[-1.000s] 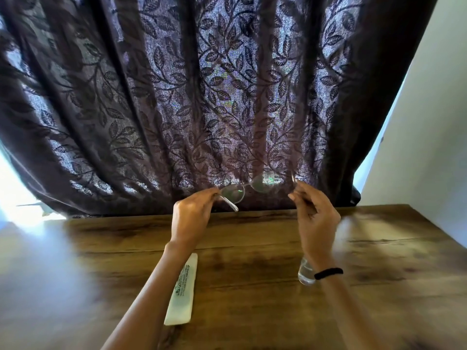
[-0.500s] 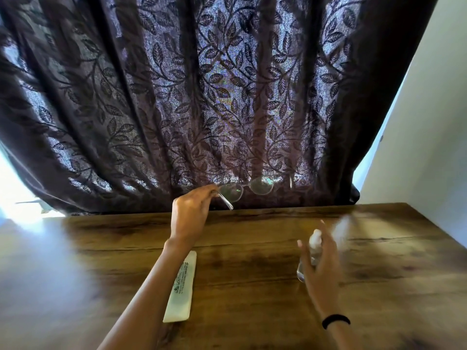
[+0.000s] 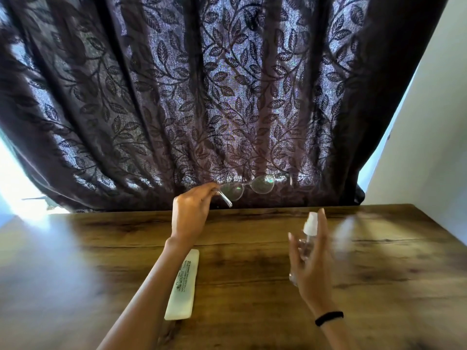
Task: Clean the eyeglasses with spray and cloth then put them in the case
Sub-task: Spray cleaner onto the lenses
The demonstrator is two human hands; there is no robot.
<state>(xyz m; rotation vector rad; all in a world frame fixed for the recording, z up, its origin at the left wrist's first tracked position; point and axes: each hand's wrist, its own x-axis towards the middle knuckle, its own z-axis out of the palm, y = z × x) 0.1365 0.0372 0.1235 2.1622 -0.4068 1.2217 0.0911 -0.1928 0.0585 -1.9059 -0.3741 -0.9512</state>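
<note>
Left hand point(image 3: 190, 213) has the glasses point(image 3: 252, 186) pinched by the left arm of the frame, right where it meets the front. It holds them up in the air over the far edge of the table point(image 3: 252, 317), in front of the curtain point(image 3: 227, 97). The lenses face roughly toward the camera and the frame runs off to the right, tilted up a bit on that side. The other arm of the frame sticks out on the far right, with nothing touching it.

Right hand point(image 3: 312, 263) is lower and nearer, on the right half of the table, wrapped around the spray bottle point(image 3: 307, 236). The thumb is on the left of it and the fingers are up along the right side, fairly straight. The whole hand is motion-blurred, so I honestly can't tell if it's actually squeezing the bottle or just cupped around it. The bottle is clear with a white nozzle on top, leaning slightly, and well apart from the glasses.

The white case point(image 3: 183, 284) lies flat on the table near the middle. It's long and narrow with some print on it, and its far end is tucked under the left forearm.

There's a black band point(image 3: 328, 318) on the right wrist. The curtain is dark with a leaf pattern and has light coming through it.
</note>
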